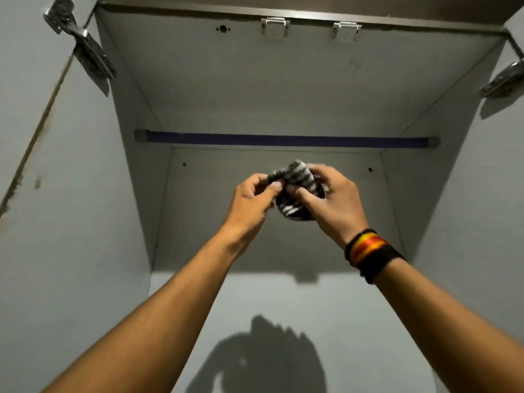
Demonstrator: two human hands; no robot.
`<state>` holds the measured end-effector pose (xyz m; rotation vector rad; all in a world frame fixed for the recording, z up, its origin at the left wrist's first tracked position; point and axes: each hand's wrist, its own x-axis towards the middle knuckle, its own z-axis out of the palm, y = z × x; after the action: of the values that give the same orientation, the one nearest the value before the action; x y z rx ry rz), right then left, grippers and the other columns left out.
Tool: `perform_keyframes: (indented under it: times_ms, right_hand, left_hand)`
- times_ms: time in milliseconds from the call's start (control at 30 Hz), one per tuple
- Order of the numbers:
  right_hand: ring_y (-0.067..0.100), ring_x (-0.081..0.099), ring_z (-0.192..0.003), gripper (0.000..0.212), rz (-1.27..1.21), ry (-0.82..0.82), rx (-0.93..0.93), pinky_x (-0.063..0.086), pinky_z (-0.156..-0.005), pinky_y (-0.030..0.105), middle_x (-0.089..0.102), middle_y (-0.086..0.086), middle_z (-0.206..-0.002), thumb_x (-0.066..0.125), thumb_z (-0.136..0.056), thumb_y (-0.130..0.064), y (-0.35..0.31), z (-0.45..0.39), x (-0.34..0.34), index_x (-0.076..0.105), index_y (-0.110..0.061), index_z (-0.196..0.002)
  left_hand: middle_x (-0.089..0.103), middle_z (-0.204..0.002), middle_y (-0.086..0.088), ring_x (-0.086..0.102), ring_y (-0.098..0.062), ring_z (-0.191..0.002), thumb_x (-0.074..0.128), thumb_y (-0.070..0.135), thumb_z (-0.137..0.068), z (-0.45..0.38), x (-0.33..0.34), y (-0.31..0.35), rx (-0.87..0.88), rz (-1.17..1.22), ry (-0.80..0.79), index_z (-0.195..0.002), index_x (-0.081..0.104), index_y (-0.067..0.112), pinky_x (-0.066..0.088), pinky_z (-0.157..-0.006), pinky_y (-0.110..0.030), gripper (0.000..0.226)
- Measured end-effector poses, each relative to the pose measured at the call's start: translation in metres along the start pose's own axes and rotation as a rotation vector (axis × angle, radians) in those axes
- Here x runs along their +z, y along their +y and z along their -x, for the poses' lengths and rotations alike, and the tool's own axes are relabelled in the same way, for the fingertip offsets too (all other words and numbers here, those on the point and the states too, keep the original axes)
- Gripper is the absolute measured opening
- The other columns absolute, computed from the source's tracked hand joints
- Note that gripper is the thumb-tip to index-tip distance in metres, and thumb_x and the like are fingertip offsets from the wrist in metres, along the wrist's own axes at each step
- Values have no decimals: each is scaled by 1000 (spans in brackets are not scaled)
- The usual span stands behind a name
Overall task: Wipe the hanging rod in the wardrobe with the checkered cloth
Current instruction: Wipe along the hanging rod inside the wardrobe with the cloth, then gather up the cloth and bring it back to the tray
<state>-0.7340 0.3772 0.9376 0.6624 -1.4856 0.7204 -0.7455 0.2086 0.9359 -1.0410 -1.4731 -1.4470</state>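
Observation:
A dark blue hanging rod (286, 139) spans the grey wardrobe from wall to wall, high in the view. Below its middle, both hands are raised together and hold a bunched black-and-white checkered cloth (295, 191). My left hand (252, 198) pinches the cloth's left side between thumb and fingers. My right hand (329, 198), with a black, red and yellow wristband, grips its right side. The cloth hangs a short way under the rod and does not touch it.
The wardrobe's side walls (133, 177) close in left and right, with open doors on metal hinges (85, 49) at both upper corners. Two metal latches (275, 25) sit on the top front edge. The back panel (278, 251) carries my hands' shadow.

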Motion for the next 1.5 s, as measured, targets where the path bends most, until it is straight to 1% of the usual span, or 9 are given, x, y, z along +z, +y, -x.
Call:
perform_keyframes:
  times_ms: [133,233,400,633,733,867,1233,1367,1500]
  right_hand:
    - [31,70,-111,71,-944,-393,702,50,-99,52,70,13,-128,54,-90,-65,-3,94,-24,63,-13,-136]
    - [32,68,-114,76,-1319,-489,1024,47,-107,52,64,23,-137,47,-94,-65,-5,180,-35,64,-2,-135]
    - [22,69,-85,32,-1101,-486,1228,56,-68,33,73,15,-110,79,-80,-28,-11,307,-64,77,-11,-108]
    - [28,73,-100,32,-950,-555,1582,56,-92,42,79,14,-108,78,-79,-15,-37,475,-110,74,-6,-110]
    - [26,73,-89,10,-872,-713,1708,59,-82,40,79,10,-93,71,-88,-12,-77,553,-122,73,-9,-97]
    - [33,74,-94,11,-723,-1011,1809,59,-90,48,77,22,-108,74,-87,-9,-157,647,-132,73,-6,-97]
    - [29,72,-90,4,-607,-1774,1773,60,-87,47,74,22,-112,65,-92,-6,-438,818,-107,68,-6,-96]
    - [26,70,-83,15,-572,-1903,1746,61,-71,39,73,17,-102,58,-91,1,-543,868,-104,68,-6,-100]
    - [31,69,-92,4,-553,-2034,1674,60,-89,47,72,14,-99,64,-90,-6,-626,910,-90,68,-7,-93]
  left_hand:
    - [62,-78,2,56,-13,-74,59,29,-100,62,18,5,-302,56,-48,-81,60,19,45,-71,-30,22]
    - [59,-76,2,54,-12,-70,58,36,-100,118,27,2,-495,-100,-122,-81,56,18,42,-64,-27,27]
    - [75,-93,-5,68,-19,-84,61,45,-97,233,14,-5,-655,-280,-70,-95,67,11,52,-74,-36,34]
    - [78,-80,-19,75,-28,-74,78,45,-78,478,0,3,-1028,-335,227,-80,76,7,64,-74,-58,38]
    - [78,-75,-18,77,-32,-73,77,52,-68,608,-4,24,-1238,-387,411,-76,75,10,64,-72,-58,43]
    - [79,-85,-20,75,-26,-76,78,31,-86,742,-14,101,-1477,-451,704,-86,76,1,61,-72,-38,30]
    - [78,-111,-13,72,-33,-103,68,40,-92,972,-121,303,-1788,-747,1314,-107,78,11,57,-96,-42,34]
    - [74,-123,-19,68,-37,-114,61,30,-99,1033,-165,364,-1840,-891,1401,-123,72,3,53,-103,-44,37]
    - [65,-136,-20,63,-36,-124,57,18,-101,1091,-216,402,-1830,-754,1471,-140,59,4,49,-102,-37,42]
